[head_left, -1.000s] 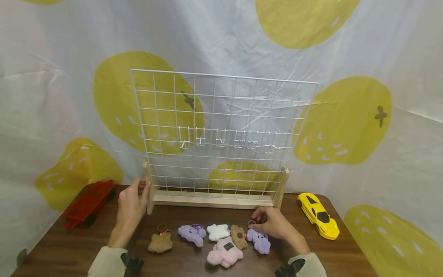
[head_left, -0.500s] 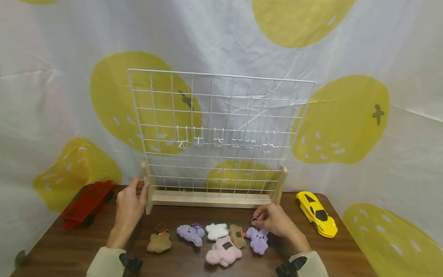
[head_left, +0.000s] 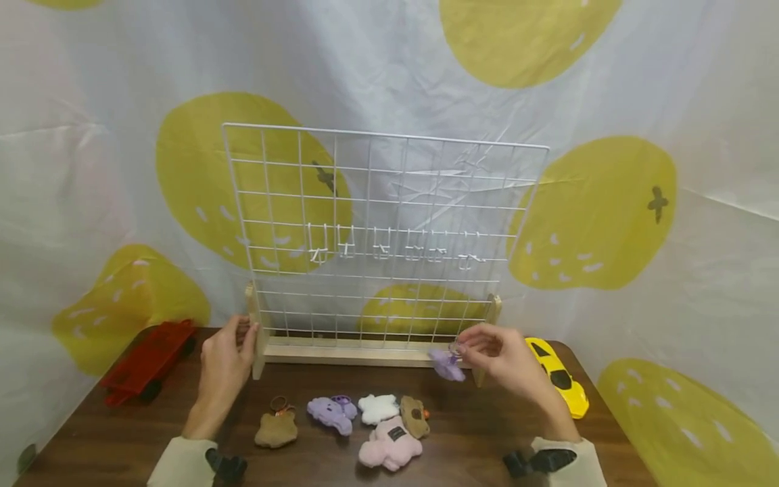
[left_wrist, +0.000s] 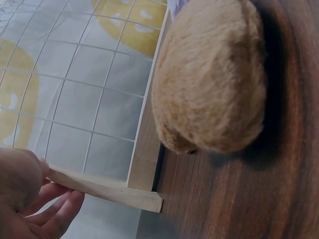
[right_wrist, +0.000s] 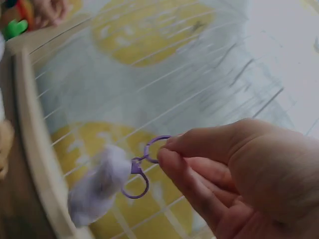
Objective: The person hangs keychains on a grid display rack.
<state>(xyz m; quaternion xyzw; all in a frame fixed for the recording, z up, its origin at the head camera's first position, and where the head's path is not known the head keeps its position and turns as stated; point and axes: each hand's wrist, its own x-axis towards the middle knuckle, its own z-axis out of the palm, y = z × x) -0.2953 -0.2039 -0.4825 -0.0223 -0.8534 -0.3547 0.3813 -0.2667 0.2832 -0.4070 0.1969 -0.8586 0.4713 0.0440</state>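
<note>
My right hand pinches a purple ring between thumb and fingertips. From it dangles a fuzzy purple plush keychain, raised off the table before the wooden base of a white wire grid rack. At the rack's other end, my left hand grips the left wooden upright, thumb on one side and fingers on the other. Several white hooks hang in a row across the grid. The purple plush looks blurred in the right wrist view.
On the table lie a brown plush keychain, another purple plush keychain, a white plush, a pink plush and a brown bear plush. A red toy vehicle stands left; a yellow toy car is partly behind my right hand.
My right hand has taken hold of the purple keychain's ring and lifted the plush from the table, up and toward the rack. My left hand stays on the upright.
</note>
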